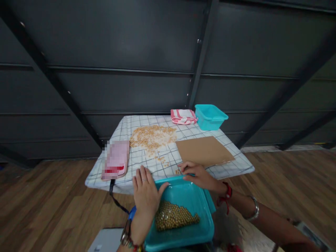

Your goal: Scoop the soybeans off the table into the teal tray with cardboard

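While the left hand (146, 196) lies flat at the teal tub's (187, 197) corner, its grip apart, the right hand (200, 177) curls over the rim; whether its grip pinches anything, I cannot tell. Tubbed beans (178, 217) lie between and below both grips. Slow, low strokes, tub snug against the bench (236, 169), should limit spills. Beyond the grips lie loose beans (153, 135) and cardboard (204, 150).

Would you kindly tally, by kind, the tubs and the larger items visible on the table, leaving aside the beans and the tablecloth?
Teal tubs: 2 (near tub, far tub)
Cardboard sheet: 1
Pink-and-white cloth: 1
Flat pink item, partly blurred: 1
Total: 5
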`<state>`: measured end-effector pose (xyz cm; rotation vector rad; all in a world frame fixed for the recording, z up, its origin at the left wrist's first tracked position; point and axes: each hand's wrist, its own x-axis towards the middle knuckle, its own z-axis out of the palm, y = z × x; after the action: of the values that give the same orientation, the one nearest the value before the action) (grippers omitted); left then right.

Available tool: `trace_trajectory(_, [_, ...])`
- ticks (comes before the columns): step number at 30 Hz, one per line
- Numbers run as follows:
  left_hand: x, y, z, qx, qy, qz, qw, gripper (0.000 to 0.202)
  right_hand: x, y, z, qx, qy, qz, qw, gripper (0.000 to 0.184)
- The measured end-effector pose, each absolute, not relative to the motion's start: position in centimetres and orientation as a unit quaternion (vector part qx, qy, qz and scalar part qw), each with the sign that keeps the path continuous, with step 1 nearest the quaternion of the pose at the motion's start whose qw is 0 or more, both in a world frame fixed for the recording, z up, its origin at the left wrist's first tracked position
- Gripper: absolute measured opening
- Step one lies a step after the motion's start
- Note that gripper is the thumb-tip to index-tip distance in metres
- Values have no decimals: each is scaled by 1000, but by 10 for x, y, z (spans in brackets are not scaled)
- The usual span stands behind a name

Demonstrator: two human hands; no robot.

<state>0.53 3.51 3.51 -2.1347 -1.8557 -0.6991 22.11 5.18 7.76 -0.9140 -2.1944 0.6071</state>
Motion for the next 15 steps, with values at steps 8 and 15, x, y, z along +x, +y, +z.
trace_trajectory(8, [1,20,44,-736,-597,-267,176,69,222,38,75,-361,-837,235,336,10])
trace_trajectory(15, [-4,30,65,-892,-406,-183,79,18,222,38,79,-378,-843,213,317,9])
